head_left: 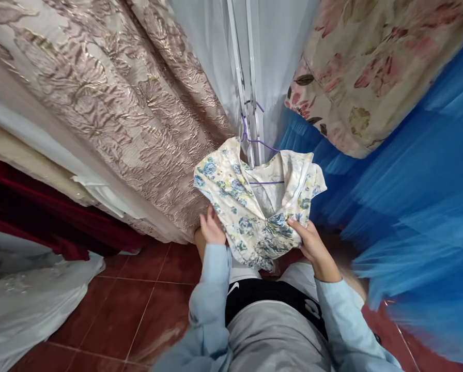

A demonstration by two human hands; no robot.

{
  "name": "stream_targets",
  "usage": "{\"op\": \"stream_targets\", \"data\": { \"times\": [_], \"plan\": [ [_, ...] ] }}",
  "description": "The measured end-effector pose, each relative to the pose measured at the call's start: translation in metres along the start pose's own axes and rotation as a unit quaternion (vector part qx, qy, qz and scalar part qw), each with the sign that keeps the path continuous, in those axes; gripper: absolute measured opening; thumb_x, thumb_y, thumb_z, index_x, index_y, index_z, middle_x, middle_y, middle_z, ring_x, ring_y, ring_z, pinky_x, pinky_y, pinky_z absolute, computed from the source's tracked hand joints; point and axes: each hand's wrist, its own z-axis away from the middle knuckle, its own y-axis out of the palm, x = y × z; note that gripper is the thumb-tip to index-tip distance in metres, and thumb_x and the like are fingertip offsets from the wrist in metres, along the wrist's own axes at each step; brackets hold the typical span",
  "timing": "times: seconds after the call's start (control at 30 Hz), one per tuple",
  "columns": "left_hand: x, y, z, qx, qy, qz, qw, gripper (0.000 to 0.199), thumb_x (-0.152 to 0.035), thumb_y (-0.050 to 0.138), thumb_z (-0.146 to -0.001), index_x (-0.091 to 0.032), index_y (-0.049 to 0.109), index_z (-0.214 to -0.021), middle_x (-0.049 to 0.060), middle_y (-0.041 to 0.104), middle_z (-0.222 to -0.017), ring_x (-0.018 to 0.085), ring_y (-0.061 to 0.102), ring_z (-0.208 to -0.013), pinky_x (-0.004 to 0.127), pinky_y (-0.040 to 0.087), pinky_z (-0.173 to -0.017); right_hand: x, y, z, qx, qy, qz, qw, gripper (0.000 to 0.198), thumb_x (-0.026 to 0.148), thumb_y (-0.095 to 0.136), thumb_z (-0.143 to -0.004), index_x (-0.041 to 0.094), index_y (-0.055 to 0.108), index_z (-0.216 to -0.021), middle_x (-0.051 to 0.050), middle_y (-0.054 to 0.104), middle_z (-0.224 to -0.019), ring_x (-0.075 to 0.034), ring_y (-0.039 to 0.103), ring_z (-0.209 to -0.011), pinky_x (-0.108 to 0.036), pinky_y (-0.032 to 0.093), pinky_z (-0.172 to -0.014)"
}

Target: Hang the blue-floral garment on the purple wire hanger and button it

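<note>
A white floral top point(235, 206) with blue roses and a V neckline hangs on a purple hanger point(262, 143). The hanger hooks onto a white metal rail in front of me. My right hand point(312, 242) grips the top's right side, its thumb pressed on the front and its other fingers mostly hidden behind the cloth. At the opposite side edge is my left hand point(213, 228), touching or very near the fabric with its visible fingers apart. Below the bust the cloth looks gathered and folds out of sight.
Pink brocade cloth point(138, 108) hangs at left, beside dark red fabric point(41, 206) and a white gown point(41, 294). A floral garment point(371, 77) and blue tulle point(421, 206) hang at right. White posts point(255, 62) rise ahead. Red tiles point(146, 305) cover the floor.
</note>
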Motion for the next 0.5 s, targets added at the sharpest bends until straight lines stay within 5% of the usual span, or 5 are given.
{"op": "stream_targets", "data": {
  "times": [0.07, 0.13, 0.3, 0.5],
  "plan": [
    [0.017, -0.003, 0.026, -0.159, 0.003, 0.044, 0.986, 0.059, -0.072, 0.023, -0.098, -0.035, 0.065, -0.114, 0.008, 0.069, -0.113, 0.025, 0.066, -0.104, 0.040, 0.056, -0.080, -0.004, -0.001, 0.009, 0.002, 0.018, 0.007, 1.000, 0.059, 0.051, 0.091, -0.065, 0.019, 0.075, -0.112, -0.009, 0.081, -0.099, -0.034, 0.076, -0.095, -0.044, 0.059, -0.087],
    [0.022, 0.009, 0.044, -0.205, 0.013, 0.055, 0.977, 0.049, -0.068, 0.033, -0.097, -0.032, 0.063, -0.110, 0.008, 0.069, -0.107, 0.023, 0.068, -0.098, 0.037, 0.055, -0.078, -0.006, 0.000, 0.013, 0.002, 0.017, 0.021, 1.000, 0.062, 0.052, 0.091, -0.065, 0.020, 0.075, -0.116, -0.009, 0.081, -0.102, -0.034, 0.075, -0.098, -0.044, 0.059, -0.090],
    [-0.003, 0.060, 0.051, 0.000, 0.037, -0.013, 0.999, 0.023, -0.047, 0.065, -0.090, -0.027, 0.066, -0.102, 0.006, 0.070, -0.099, 0.023, 0.067, -0.092, 0.036, 0.053, -0.084, -0.005, 0.000, 0.014, -0.007, -0.001, 0.048, 0.999, 0.057, 0.053, 0.088, -0.067, 0.023, 0.076, -0.115, -0.008, 0.081, -0.102, -0.033, 0.076, -0.096, -0.044, 0.060, -0.088],
    [-0.019, 0.086, 0.043, 0.054, 0.067, -0.038, 0.996, 0.019, -0.042, 0.058, -0.093, -0.026, 0.060, -0.084, 0.003, 0.065, -0.079, 0.022, 0.063, -0.080, 0.037, 0.050, -0.080, 0.004, -0.005, 0.020, -0.004, 0.003, 0.053, 0.999, 0.052, 0.050, 0.089, -0.067, 0.023, 0.076, -0.110, -0.008, 0.080, -0.103, -0.032, 0.075, -0.097, -0.045, 0.058, -0.092]
  ]
}}
